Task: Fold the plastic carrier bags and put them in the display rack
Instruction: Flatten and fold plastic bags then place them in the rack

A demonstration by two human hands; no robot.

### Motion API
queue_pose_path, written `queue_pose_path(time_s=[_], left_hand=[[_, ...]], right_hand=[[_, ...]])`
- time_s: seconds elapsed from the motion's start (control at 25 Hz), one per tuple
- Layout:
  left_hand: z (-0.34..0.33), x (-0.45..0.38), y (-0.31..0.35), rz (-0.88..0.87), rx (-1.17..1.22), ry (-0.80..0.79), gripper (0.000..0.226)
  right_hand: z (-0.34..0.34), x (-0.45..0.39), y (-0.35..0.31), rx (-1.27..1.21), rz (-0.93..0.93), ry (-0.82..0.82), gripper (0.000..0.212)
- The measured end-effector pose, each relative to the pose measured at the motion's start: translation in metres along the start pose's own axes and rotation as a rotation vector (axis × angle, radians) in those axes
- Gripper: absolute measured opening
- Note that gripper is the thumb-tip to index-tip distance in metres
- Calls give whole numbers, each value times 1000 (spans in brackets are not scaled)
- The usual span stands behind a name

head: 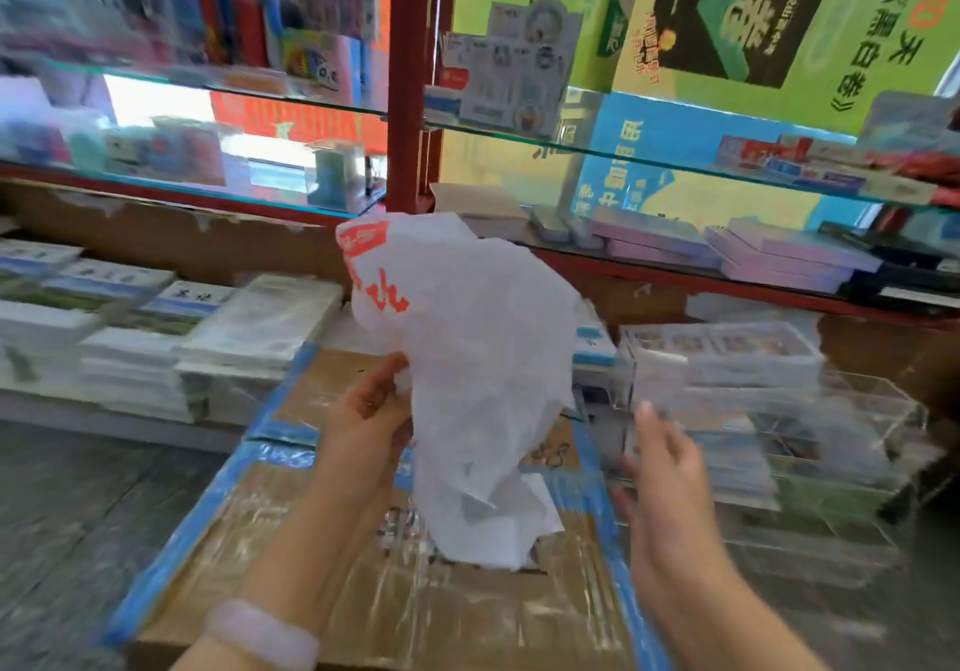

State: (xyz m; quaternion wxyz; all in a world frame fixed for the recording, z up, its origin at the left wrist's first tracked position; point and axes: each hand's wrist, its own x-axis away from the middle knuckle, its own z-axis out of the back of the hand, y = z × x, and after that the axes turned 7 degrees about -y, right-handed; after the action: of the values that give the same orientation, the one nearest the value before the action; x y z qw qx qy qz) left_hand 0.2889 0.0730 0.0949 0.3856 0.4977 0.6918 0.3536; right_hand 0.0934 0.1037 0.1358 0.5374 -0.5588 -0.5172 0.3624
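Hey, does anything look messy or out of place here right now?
Only the white carrier bag: it is crumpled and unfolded, held up over the taped cardboard box by the left hand. The right hand is open beside it. The picture is too blurred to judge the shelves.

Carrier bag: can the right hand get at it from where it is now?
Probably yes. The right hand is open beside the carrier bag, which the left hand holds up, with nothing between them.

A stationery shop is showing here: glass shelves (pixel 571 142) are carrying packaged goods, stacked books (pixel 260 327) are lying below, posters (pixel 753 20) are hanging behind.
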Motion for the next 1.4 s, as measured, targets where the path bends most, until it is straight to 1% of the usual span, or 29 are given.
queue_pose_path(time_s=[0.04, 0.12, 0.16, 0.2, 0.24, 0.28, 0.32, 0.4, 0.44, 0.48, 0.52, 0.56, 0.6, 0.64, 0.72, 0.76, 0.84, 0.92, 0.96, 1.04, 1.08, 1.12, 1.16, 1.2, 1.24, 1.28, 1.32, 1.36, 1.4], left_hand=[[4, -6, 1, -22, 11, 7, 30], [4, -9, 1, -15, -19, 9, 24], [2, -9, 2, 31, -30, 19, 19], [3, -9, 1, 92, -52, -2, 16], [5, -7, 1, 149, -95, -48, 16], [13, -5, -3, 174, -164, -108, 20], [24, -5, -3, 211, -226, -106, 20], [50, -5, 2, 257, -267, 71, 9], [60, -6, 3, 278, -200, 117, 18], [67, -5, 6, 323, -147, 108, 25], [69, -3, 7, 370, -131, 55, 29], [67, 0, 8, 425, -182, 3, 30], [67, 2, 2, 462, -265, -59, 29], [66, 6, -1, 505, -370, -92, 28], [69, 10, -15, 613, -547, -159, 34], [70, 9, -22, 661, -580, -162, 36], [67, 6, -30, 706, -606, -96, 38], [63, -1, -39, 649, -639, -3, 41], [62, -4, -42, 603, -713, -32, 42], [57, -8, -48, 543, -863, -219, 43], [54, -8, -52, 525, -902, -302, 37], [49, -8, -54, 518, -926, -342, 27], [46, -8, -56, 502, -944, -332, 14], [43, -9, -54, 468, -957, -284, 5], [46, -10, -54, 416, -968, -181, 5], [51, -12, -52, 368, -935, -3, 6], [62, -13, -48, 331, -853, 213, 5], [72, -14, -43, 306, -727, 415, 4], [82, -12, -39, 283, -591, 571, 6]], right_hand=[[-8, 13, 6, -83, -79, -91, 59], [-32, 29, 13, -242, -222, -388, 59], [-44, 29, 16, -288, -246, -511, 59], [-54, 24, 19, -272, -218, -577, 56], [-59, 10, 26, -209, -151, -572, 50], [-63, -4, 28, -104, -63, -511, 40], [-64, -20, 31, 72, 39, -413, 31], [-57, -47, 37, 472, 205, -276, 23], [-53, -56, 41, 629, 223, -268, 21], [-49, -61, 46, 692, 195, -280, 19], [-45, -63, 49, 710, 127, -308, 17], [-43, -63, 54, 684, 46, -347, 16], [-40, -57, 54, 743, 21, -446, 15], [-38, -54, 56, 800, 49, -497, 13], [-35, -53, 65, 773, 118, -488, 10], [-32, -55, 71, 774, 112, -484, 13], [-20, -60, 81, 856, -38, -596, 13], [-5, -58, 80, 981, -218, -754, 10], [-4, -59, 76, 1071, -231, -790, 10], [-1, -64, 68, 1151, -238, -758, 7], [-1, -61, 63, 1155, -253, -751, 4], [3, -63, 61, 1170, -288, -769, 10], [7, -62, 61, 1221, -285, -796, 13], [15, -65, 62, 1265, -237, -813, 11], [15, -65, 57, 1268, -181, -755, 6], [16, -69, 50, 1188, -88, -699, 3], [19, -71, 41, 1038, 31, -618, 11], [26, -75, 33, 910, 129, -518, 17], [31, -78, 27, 818, 202, -397, 20]])
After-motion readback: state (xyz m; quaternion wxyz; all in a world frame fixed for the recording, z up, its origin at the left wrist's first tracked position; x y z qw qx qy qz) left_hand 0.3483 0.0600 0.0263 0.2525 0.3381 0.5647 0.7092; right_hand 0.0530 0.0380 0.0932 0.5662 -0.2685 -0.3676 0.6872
